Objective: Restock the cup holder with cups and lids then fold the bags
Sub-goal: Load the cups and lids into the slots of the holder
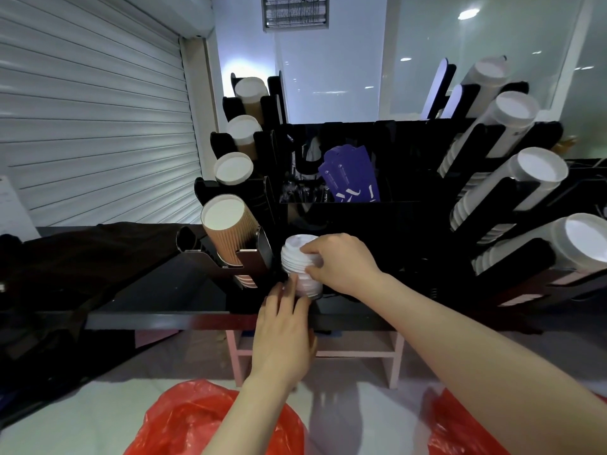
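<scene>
A stack of white lids (pixel 295 257) stands tilted at the front centre of the black cup holder (pixel 348 208). My right hand (pixel 341 262) grips the stack from the right, fingers curled over its upper rims. Around the stack's lower end, from below, closes my left hand (pixel 284 333). Brown ribbed cups (pixel 230 234) fill the left slots. White cups (pixel 522 178) lie in the right slots. Two red plastic bags (pixel 210 421) (pixel 460 425) lie below my arms.
Purple sleeves (pixel 351 178) stand in the holder's middle compartment. The black counter (pixel 157 290) stretches left with dark cloth on it. A pink frame (pixel 397 353) sits under the counter. A white roller shutter (pixel 92 110) closes the left side.
</scene>
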